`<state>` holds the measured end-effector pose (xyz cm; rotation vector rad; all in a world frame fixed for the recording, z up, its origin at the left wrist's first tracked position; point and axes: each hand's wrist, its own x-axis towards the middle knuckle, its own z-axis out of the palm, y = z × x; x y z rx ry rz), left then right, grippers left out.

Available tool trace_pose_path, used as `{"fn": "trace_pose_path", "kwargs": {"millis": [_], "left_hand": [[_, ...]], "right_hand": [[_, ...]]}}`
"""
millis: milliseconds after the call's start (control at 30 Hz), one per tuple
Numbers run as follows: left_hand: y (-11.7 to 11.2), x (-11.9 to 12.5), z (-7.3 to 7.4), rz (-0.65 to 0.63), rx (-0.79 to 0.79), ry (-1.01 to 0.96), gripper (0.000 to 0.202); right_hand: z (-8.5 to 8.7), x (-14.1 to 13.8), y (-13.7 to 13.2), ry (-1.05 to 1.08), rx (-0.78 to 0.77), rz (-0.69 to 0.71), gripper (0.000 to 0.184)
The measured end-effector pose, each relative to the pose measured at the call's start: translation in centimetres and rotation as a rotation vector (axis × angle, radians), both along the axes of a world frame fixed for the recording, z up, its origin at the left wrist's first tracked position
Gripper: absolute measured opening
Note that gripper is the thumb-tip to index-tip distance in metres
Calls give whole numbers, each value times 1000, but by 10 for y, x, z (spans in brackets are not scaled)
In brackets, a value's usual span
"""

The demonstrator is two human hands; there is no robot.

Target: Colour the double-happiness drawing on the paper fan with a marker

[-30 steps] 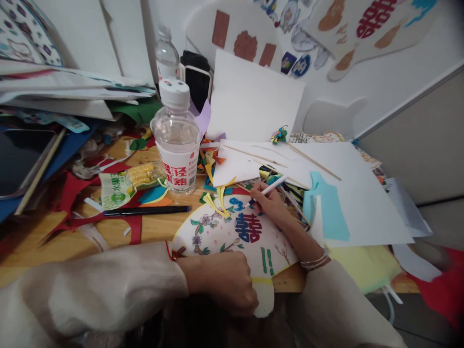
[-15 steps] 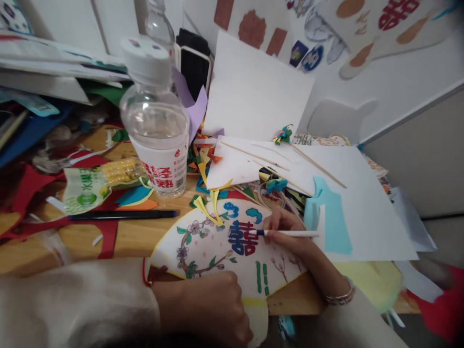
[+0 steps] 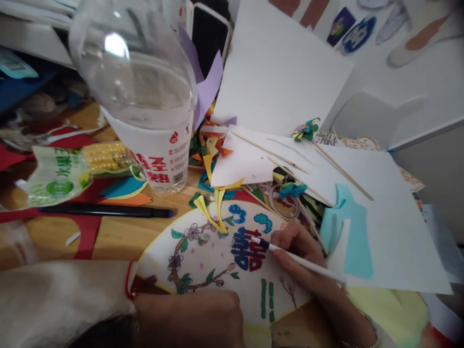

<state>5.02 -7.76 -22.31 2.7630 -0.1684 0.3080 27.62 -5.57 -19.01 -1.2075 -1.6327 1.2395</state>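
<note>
A fan-shaped white paper (image 3: pixel 217 258) with a yellow border lies on the wooden table, painted with a flowering branch, blue clouds, green bars and a red and blue double character. My right hand (image 3: pixel 302 251) pinches a white marker (image 3: pixel 308 265) with a dark collar, its tip at the top of the character's red half. My left hand (image 3: pixel 192 319) is closed in a fist over the paper's lower edge. Its fingertips are hidden, so whatever they grip does not show. A yellow folded paper strip (image 3: pixel 212 212) lies over the paper's upper edge.
Left of the paper stand a water bottle (image 3: pixel 145 111), a corn packet (image 3: pixel 61 174) and a dark pen (image 3: pixel 108 210). Behind are colored paper scraps, thin wooden sticks (image 3: pixel 270 152) and a phone (image 3: pixel 210 38). White sheets (image 3: pixel 398 217) with a light-blue cutout (image 3: pixel 357 237) lie right.
The view has moved closer, so the bottle looks larger. The marker's tip has shifted to the top of the red half, and the marker now slopes down to the right.
</note>
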Motion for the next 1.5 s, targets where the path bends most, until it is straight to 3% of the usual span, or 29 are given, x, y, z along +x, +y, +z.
{"fn": "trace_pose_path", "kwargs": {"millis": [133,467,867,1233,1367,1500], "left_hand": [[-4,2,-7,37,-35,-67,24],[-10,7,-14,114,-78,-103,31],[-25,13,-43,50,-119,17,31],[-12,6,-12,150,-87,-91,30],[-13,5,-6,179,-69,-70,30],[-12,5,-4,190,-53,-58,31]], "right_hand": [[-1,-6,1,-52,95,-41,18],[-5,-11,2,-253,258,5,22],[-6,-11,2,-245,273,-14,21],[-4,-11,3,-223,217,16,21],[-6,-10,1,-206,173,-50,20],[-5,-11,1,-225,189,2,21]]}}
